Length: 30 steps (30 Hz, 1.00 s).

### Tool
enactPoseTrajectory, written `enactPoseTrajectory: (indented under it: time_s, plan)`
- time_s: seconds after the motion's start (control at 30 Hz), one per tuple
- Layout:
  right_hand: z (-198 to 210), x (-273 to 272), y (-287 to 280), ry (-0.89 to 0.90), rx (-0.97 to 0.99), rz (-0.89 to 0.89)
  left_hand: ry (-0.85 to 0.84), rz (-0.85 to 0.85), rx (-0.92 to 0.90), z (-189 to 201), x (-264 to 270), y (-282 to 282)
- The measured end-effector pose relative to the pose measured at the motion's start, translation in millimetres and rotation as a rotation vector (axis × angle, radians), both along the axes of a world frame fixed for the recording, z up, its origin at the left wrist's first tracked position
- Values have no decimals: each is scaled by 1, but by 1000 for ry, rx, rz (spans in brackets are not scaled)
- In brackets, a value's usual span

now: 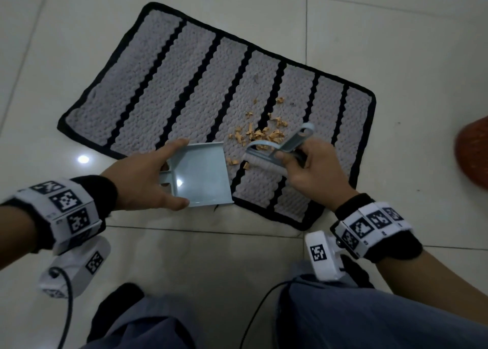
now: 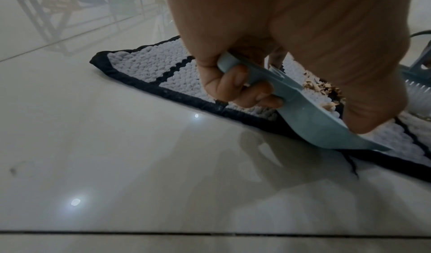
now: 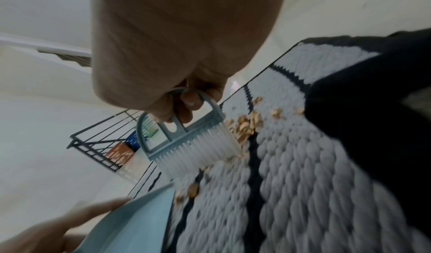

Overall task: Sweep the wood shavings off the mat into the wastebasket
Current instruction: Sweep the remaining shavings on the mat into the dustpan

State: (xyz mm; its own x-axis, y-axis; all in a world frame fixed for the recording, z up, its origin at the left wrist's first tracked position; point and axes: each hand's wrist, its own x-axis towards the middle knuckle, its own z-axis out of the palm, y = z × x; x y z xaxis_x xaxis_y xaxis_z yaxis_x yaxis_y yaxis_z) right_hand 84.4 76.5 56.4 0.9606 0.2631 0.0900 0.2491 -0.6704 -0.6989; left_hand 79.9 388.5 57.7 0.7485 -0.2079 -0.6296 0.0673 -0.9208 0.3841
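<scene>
The wood shavings (image 1: 260,133) lie in a loose tan heap on the mat (image 1: 184,90), right of the middle of the head view, on the grey band and across one black stripe; a few stray curls sit higher up, and a few lower, between the brush and the dustpan. The mat, grey with black stripes and a black border, lies slantwise on the pale tiled floor (image 1: 369,32).

The left hand (image 1: 144,175) holds a pale blue dustpan (image 1: 200,174) at centre frame. In the left wrist view the fingers (image 2: 235,83) curl under its handle, while in the head view the forefinger stretches along the pan's far side and the thumb lies along its near edge. The pan is tilted, its lip down on the mat's lower border, its mouth turned toward the heap.

The right hand (image 1: 314,169) grips a small blue brush (image 1: 277,150) by its looped handle; in the right wrist view a fingertip shows through the loop. The white bristles (image 3: 205,151) stand on the mat just beside the heap, on the pan's side of it, brush and pan close but apart.

At the far right edge of the head view, on the floor clear of the mat, shows part of an orange-red mesh object (image 1: 474,153), blurred; I take it for the wastebasket but cannot tell for sure. A dark wire rack (image 3: 102,146) stands at the left of the right wrist view.
</scene>
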Motion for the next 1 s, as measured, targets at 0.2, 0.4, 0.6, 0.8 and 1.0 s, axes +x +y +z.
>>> enactPoseTrajectory:
  time_s: [0.2, 0.4, 0.6, 0.8, 1.0]
  plan:
    - [-23, -13, 22, -56, -81, 173, 5, -16, -3, -1, -2, 0]
    - [-26, -1, 20, -114, -102, 58, 29, -21, 3, -2, -6, 1]
    - [-21, -10, 23, -165, -60, 98, 31, -20, 9, -2, -4, 1]
    - [-28, -4, 30, -113, -76, 149, 43, -13, 5, -1, -2, -1]
    - [-23, 15, 16, -146, -97, -10, 12, 5, 9, -1, 2, -1]
